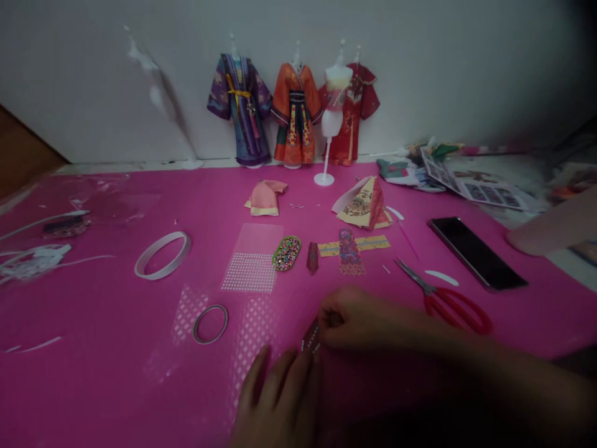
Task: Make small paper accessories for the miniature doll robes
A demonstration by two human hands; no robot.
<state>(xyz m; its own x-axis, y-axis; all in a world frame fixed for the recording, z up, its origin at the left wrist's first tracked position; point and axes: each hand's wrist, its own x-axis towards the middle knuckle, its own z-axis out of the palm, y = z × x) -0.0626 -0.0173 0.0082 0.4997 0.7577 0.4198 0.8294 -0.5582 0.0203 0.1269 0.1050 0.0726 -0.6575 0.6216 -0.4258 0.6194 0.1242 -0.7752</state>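
Observation:
My left hand (280, 398) lies flat on the pink tabletop with its fingers stretched out. Its fingertips touch the lower edge of a small dark red piece (310, 336) that carries rows of white beads. Over the right side of this piece, my right hand (349, 320) is closed in a pinch; what its fingertips hold is hidden or too small to make out. Just beyond the hands are a small dark patterned strip (313, 258), a crossed pair of patterned fabric strips (351, 252), a green tray of coloured beads (286, 252) and a sheet of white stick-on gems (249, 272).
Red-handled scissors (457, 305) and a phone (476, 252) lie to the right. Two tape rolls, one white (163, 272) and one narrow (210, 341), are at left. Doll clothes on stands (296, 112) line the wall, with a partly dressed mannequin (332, 121) before them.

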